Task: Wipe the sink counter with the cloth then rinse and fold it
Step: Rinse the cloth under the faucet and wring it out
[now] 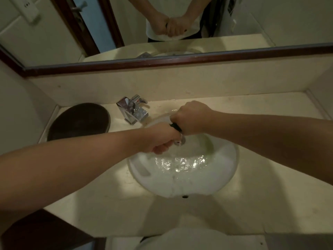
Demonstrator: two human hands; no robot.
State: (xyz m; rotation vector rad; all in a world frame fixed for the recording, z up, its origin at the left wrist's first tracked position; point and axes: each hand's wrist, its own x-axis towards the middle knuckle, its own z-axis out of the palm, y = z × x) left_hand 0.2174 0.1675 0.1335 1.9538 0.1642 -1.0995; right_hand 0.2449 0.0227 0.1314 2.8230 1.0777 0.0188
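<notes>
Cloth (176,126) is bunched between my two fists, and only a dark strip and a pale end show where they meet. My left hand (162,139) has its fingers curled tight round one end. My right hand (191,118) touches it just beyond and clamps the other end. Under my fingers is the sink (227,159), with water (180,163) pooled in it. The tap (133,110) stands near, left of my knuckles. A dark oval dish (79,121) sits farther left on the counter (108,204).

Dark oval dish (79,120); mirror (270,20) w/ brown frame (180,59) above.
</notes>
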